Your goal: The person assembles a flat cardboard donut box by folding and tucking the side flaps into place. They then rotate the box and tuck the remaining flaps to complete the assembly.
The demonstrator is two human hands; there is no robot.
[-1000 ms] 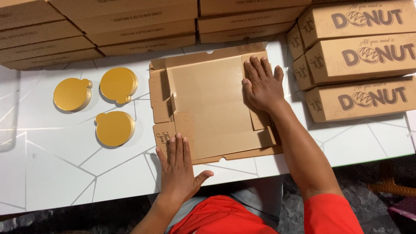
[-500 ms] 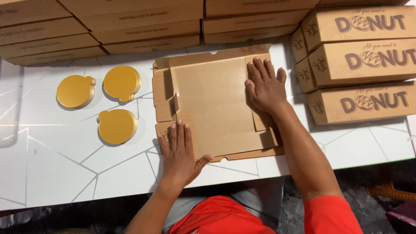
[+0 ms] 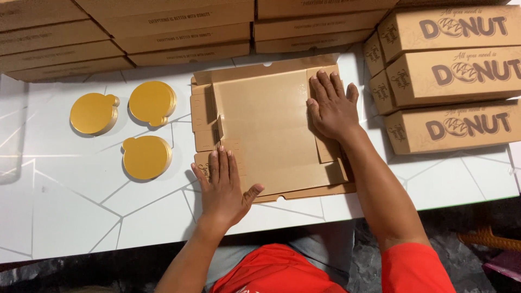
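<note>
A white table (image 3: 81,217) with thin grey lines carried everything. Closed brown cardboard boxes (image 3: 179,32) were stacked along its far edge, and three more closed boxes (image 3: 461,81) stood piled at the right; their contents could not be seen. In the middle lay an unfolded flat box blank (image 3: 266,125), holding nothing, its side flaps partly raised. The right hand (image 3: 334,108) pressed flat, fingers spread, on its right flap, grasping nothing. The left hand (image 3: 222,187) lay flat, unclenched, on the near left corner. Left of the blank sat three small stacks of round gold boards (image 3: 146,157).
</note>
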